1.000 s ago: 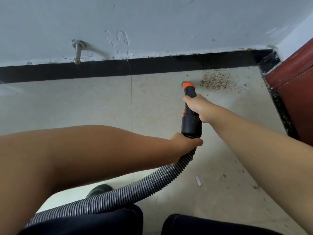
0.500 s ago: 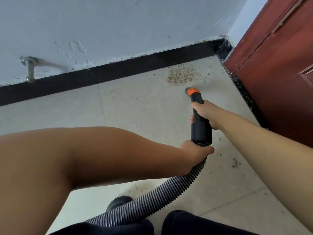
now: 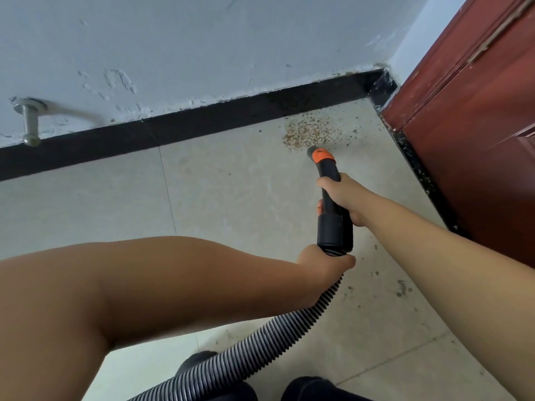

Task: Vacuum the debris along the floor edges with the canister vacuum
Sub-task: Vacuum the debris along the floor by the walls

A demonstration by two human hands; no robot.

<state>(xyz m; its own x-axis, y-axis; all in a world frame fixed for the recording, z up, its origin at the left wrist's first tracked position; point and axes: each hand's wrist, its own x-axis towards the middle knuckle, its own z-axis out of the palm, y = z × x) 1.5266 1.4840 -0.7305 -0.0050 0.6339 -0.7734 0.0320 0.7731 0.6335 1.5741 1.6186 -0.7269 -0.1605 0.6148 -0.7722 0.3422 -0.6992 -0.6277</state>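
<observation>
- The vacuum nozzle, a rigid black tube with an orange collar at its tip, pointed toward the far right corner of the floor, its mouth at the near edge of the debris patch; whether it touched the floor could not be told.
- The debris lay as a spread of fine brown grains just beside the black skirting, with scattered specks nearer the red door.
- The right hand was wrapped round the narrow part of the nozzle, fingers curled under it.
- The left hand gripped the ribbed hose just beneath the wide black cuff.
- Judgement: the nozzle looked stiff and light, suited to steering from its mid-length; the hose looked flexible and springy, likely to drag or twist the nozzle unless supported near the cuff, as here.
- Judgement: the grains appeared loose and light, and could scatter if the tip struck them.
</observation>
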